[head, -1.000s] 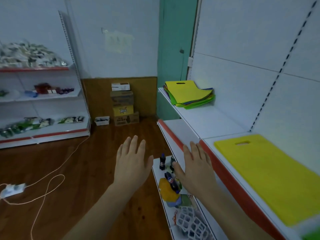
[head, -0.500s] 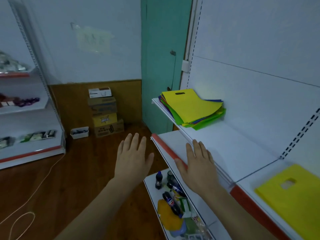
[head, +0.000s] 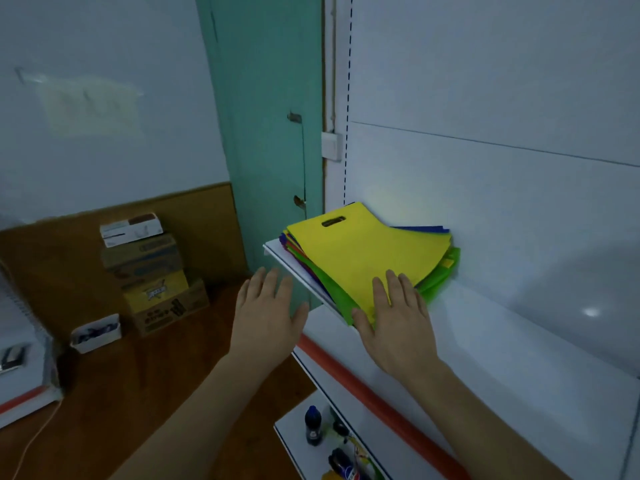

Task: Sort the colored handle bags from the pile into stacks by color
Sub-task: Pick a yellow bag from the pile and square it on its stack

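Hovering right hand (head: 398,320) | over pile (head: 367,258) near edge

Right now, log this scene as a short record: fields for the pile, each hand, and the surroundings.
pile: mixed handle bags lying at the far end of the white shelf
top bag: yellow bag, handle slot toward the far end
colors under it: green, blue, purple, orange-red edges showing
left hand: left hand open, fingers straight, off the shelf's front edge, holding nothing
right hand: right hand open, fingertips over the near edge of the pile; contact unclear
below: bottles on a lower shelf
floor: stacked cartons by the wall
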Demonstrator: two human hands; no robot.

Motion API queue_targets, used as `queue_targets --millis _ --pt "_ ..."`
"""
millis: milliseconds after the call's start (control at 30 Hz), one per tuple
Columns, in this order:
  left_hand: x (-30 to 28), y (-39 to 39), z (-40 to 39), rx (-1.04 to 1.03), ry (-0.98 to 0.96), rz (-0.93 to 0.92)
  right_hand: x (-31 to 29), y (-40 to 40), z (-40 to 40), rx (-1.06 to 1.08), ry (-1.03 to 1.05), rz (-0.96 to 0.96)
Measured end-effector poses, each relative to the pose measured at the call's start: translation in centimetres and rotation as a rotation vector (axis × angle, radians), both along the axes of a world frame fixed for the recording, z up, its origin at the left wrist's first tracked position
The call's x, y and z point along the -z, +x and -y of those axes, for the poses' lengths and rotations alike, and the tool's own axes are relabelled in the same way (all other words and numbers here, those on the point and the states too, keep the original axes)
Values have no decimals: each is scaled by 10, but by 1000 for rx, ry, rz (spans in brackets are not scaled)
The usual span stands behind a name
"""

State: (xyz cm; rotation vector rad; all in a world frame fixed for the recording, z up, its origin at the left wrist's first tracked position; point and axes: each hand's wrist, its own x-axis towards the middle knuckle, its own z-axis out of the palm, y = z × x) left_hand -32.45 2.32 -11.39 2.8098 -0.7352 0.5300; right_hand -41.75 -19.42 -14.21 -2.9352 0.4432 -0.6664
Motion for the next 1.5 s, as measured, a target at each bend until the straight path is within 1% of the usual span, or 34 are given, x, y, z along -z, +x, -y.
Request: queue_targets --millis 200,300,400,467,667,767,900,967,1067,1133,1233,1333,1400,1467,1500 --pt "4 80 30 118 -23 -1 -1 52 18 101 -39 -4" --pt "7 119 47 172 -44 -4 -1 74 27 184 -54 -37" --pt "11 159 65 257 -35 22 2 93 29 286 -76 -44" --pt "12 189 75 325 -30 0 2 107 26 394 -76 -73" --pt "16 240 98 443 27 22 5 111 12 635 -41 -165" --pt "24 246 102 473 114 19 14 110 6 686 -28 -147" --pt "29 236 102 581 125 111 21 111 0 722 -6 -138" --pt "29 232 102 600 140 132 25 111 -1 735 -10 -129" --pt "25 228 103 614 127 133 27 110 0 743 -13 -115" --pt "24 225 104 690 81 134 27 110 1 738 -7 -117" --pt "23 218 106 869 -15 66 28 111 -1 739 27 -111" --pt "18 210 109 1000 -135 -73 27 109 1 741 79 -65" --pt "12 206 111 1026 -243 -189 24 104 3 779 116 13" --pt "4 206 114 993 -359 -353 19 96 4 888 176 71" --pt "-2 206 115 963 -412 -409 15 90 6 955 231 59"
